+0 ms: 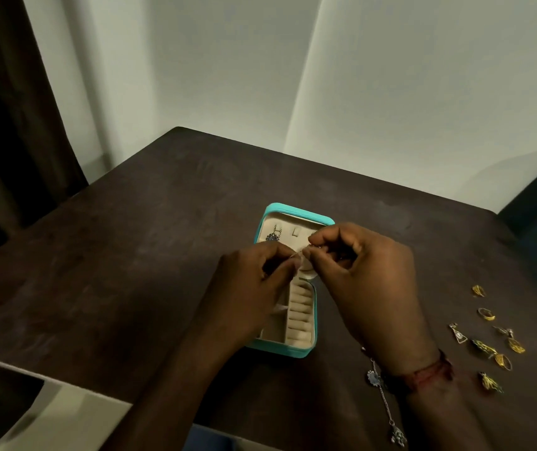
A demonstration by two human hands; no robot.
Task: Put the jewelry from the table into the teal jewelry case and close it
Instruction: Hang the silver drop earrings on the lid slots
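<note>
- The teal jewelry case point(296, 351) lies open in the middle of the dark bench point(150, 229), its lid point(296, 213) folded back toward 12 o'clock and the padded ring rolls point(300, 315) showing in the base.
- Both hands meet above the hinge line. The left hand point(251, 288) and the right hand point(374, 281) each pinch a fine chain point(297, 253) between thumb and fingertips; only a short bright length of it shows between them.
- Each grip is clenched on that chain. What hangs below is hidden by the fingers.
- A dark pendant piece point(272, 236) already sits on the lid's inner panel.
- Well off at 3 to 4 o'clock from the case lie the gold pieces point(491, 340): rings and earrings, scattered but apart from each other.
- At 5 o'clock, partly under the right wrist, a silver chain with charms point(386, 405) runs toward the near edge of the bench.
- Handling, as I judge it: everything here is very light, small and hard. The chains are limp and will knot or snag on a hook, so they are best taken near the clasp and lowered in slack.
- Rings and earrings look smooth and easy to drop; a fingertip pinch across the band or body, one at a time, should serve.
- The earring hooks seem thin enough to bend, so press lightly.
</note>
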